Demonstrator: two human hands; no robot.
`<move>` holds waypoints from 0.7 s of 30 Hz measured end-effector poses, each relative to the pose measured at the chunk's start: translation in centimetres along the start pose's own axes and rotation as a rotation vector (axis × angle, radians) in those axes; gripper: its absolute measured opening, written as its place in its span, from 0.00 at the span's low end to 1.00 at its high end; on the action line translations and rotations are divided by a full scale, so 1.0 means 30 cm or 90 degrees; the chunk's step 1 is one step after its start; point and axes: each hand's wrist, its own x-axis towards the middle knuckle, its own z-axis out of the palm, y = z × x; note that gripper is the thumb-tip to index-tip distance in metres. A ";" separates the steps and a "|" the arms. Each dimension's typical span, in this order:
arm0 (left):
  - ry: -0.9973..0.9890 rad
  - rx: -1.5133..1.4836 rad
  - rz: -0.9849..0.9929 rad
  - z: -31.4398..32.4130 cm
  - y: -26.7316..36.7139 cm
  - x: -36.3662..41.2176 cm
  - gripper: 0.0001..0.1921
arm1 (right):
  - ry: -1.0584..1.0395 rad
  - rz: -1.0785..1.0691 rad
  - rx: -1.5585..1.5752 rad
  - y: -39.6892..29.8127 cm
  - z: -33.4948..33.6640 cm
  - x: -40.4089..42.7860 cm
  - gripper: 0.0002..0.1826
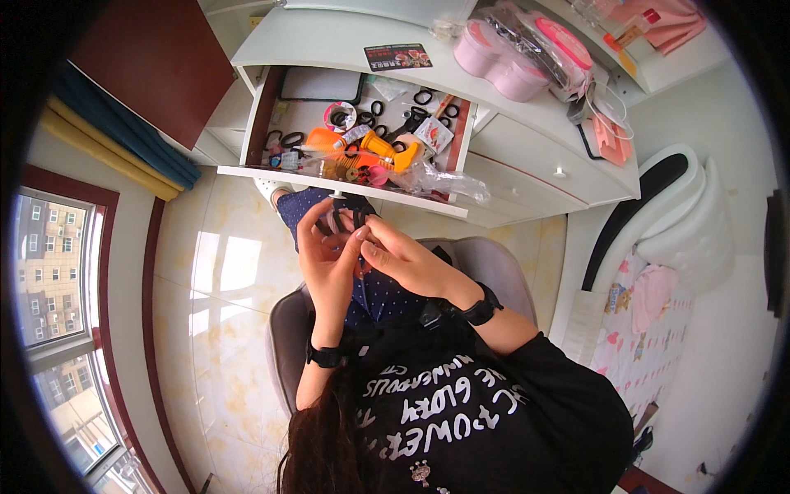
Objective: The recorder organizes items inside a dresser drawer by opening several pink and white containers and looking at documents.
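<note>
My left hand and my right hand meet over my lap, just in front of the open drawer. Dark hair ties are looped over the fingers of both hands, and the fingertips touch one another. How many ties there are cannot be told. Beyond the hands, the drawer holds several black hair ties, an orange comb, a yellow-orange plastic piece, black scissors, a roll of tape and a clear plastic bag.
On the white cabinet top lie a dark printed card and a pink plastic box. I sit on a grey chair. A bed stands to the right, a window to the left.
</note>
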 end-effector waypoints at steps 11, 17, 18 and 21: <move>-0.104 -0.040 -0.118 -0.028 0.005 -0.028 0.24 | 0.062 -0.078 -0.218 0.010 -0.019 0.028 0.21; 0.009 0.071 0.053 -0.019 -0.035 -0.031 0.23 | -0.034 0.071 -0.217 -0.037 -0.001 0.046 0.20; -0.006 0.037 -0.015 -0.033 -0.022 -0.034 0.22 | -0.009 0.065 -0.155 -0.040 -0.006 0.049 0.20; -0.021 0.000 -0.066 -0.034 0.001 -0.029 0.21 | 0.055 0.035 -0.120 -0.008 -0.011 0.046 0.20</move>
